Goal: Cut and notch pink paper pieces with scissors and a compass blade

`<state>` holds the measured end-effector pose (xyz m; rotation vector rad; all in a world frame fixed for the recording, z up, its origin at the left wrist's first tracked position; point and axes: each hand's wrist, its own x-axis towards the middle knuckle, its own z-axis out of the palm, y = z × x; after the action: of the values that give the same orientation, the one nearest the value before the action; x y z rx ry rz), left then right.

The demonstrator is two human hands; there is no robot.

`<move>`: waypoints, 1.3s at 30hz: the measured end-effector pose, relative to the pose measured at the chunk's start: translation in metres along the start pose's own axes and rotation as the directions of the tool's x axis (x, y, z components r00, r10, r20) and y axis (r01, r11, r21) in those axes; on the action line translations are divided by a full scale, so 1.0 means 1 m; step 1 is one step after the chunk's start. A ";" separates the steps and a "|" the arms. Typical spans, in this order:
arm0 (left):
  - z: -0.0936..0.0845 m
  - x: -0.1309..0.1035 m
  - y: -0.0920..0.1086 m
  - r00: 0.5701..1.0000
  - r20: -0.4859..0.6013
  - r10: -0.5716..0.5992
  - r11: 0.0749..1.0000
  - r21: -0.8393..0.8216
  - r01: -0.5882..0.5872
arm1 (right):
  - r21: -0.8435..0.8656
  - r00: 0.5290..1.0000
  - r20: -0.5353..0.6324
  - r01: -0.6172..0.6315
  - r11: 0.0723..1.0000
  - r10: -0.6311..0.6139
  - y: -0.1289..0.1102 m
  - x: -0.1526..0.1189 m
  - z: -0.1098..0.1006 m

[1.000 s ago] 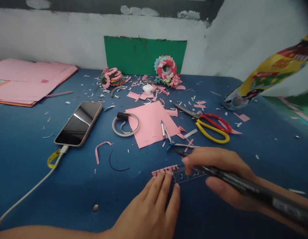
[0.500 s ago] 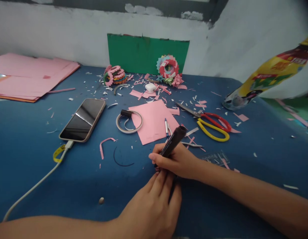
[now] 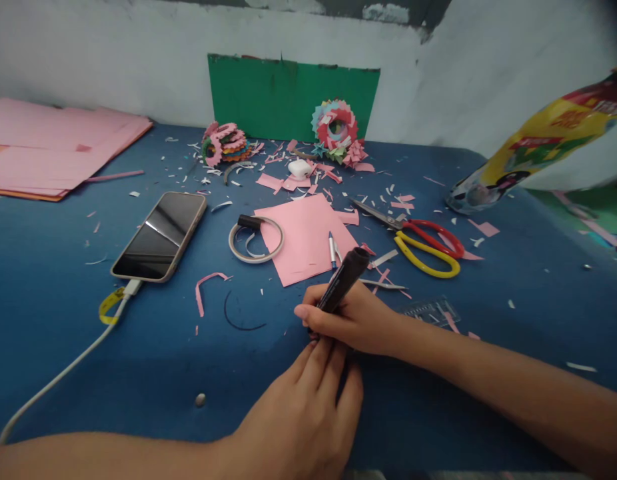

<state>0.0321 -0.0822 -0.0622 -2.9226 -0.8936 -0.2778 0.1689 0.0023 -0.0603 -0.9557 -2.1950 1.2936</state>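
A black marker (image 3: 344, 279) slants up out of my right hand (image 3: 351, 319), which is closed around it in a writing grip. The marker's tip points down at the table, hidden behind fingers. My left hand (image 3: 308, 407) lies with its fingers stretched out just below, fingertips touching the spot by the tip. Whatever is under those fingertips is mostly hidden. Beyond my hands is a pink paper square (image 3: 308, 233) with a small silver-and-blue pen (image 3: 332, 250) on it. A ring-shaped coil (image 3: 256, 257) with a black band overlaps the paper's left side.
Red-and-yellow-handled scissors (image 3: 413, 233) and a clear ruler (image 3: 431, 310) lie to the right. A phone (image 3: 161, 237) with a charging cable is at left, below stacked pink sheets (image 3: 63, 147). A yellow-labelled bottle (image 3: 533, 147), folded-paper rings (image 3: 336, 130) and scraps lie around on the blue table (image 3: 153, 373).
The view has shifted a little, so the table items sit slightly higher and further left. Both hands and the marker keep nearly the same pose.
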 end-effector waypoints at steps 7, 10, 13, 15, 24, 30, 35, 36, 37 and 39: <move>0.002 0.000 -0.002 1.000 0.019 0.004 1.000 -0.029 -0.003 | 0.113 0.999 -0.034 -0.031 0.993 0.035 0.000 0.001 0.000; 0.003 -0.002 -0.001 1.000 0.020 -0.002 0.999 -0.038 0.002 | 0.151 0.994 -0.108 -0.018 0.988 0.035 0.001 0.002 0.000; 0.005 -0.003 0.000 1.000 -0.025 -0.009 1.000 -0.011 0.008 | 0.163 0.991 -0.127 -0.013 0.987 0.034 0.000 0.002 0.000; 0.006 -0.004 0.001 0.998 -0.060 -0.010 1.000 0.018 0.011 | 0.189 0.989 -0.141 -0.014 0.982 0.041 -0.001 0.002 0.000; 0.009 -0.007 0.003 0.989 -0.139 0.054 0.999 0.004 -0.054 | 0.449 0.977 -0.210 0.129 0.884 -0.035 -0.003 -0.003 -0.018; -0.025 0.007 -0.019 0.980 -0.191 -0.057 0.954 -0.301 -0.003 | 0.260 0.913 -0.408 0.104 0.960 0.012 -0.015 -0.007 -0.041; -0.049 0.017 -0.093 0.882 -0.038 -0.469 0.877 -0.142 0.460 | 0.201 0.851 -0.525 0.131 0.971 -0.005 -0.024 -0.018 -0.053; -0.047 0.018 -0.111 0.851 -0.028 -0.524 0.847 -0.123 0.517 | 0.232 0.855 -0.518 0.126 0.964 0.013 -0.023 -0.021 -0.054; -0.045 0.018 -0.128 0.838 -0.036 -0.545 0.834 -0.120 0.538 | 0.287 0.862 -0.504 0.112 0.951 0.051 -0.020 -0.024 -0.054; -0.037 0.020 -0.157 0.838 -0.032 -0.545 0.832 -0.142 0.536 | 0.448 0.875 -0.463 0.095 0.889 0.140 -0.011 -0.028 -0.053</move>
<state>-0.0450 0.0539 -0.0193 -2.6685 -1.7432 -0.4824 0.2179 0.0092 -0.0255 -0.9782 -1.4111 1.3226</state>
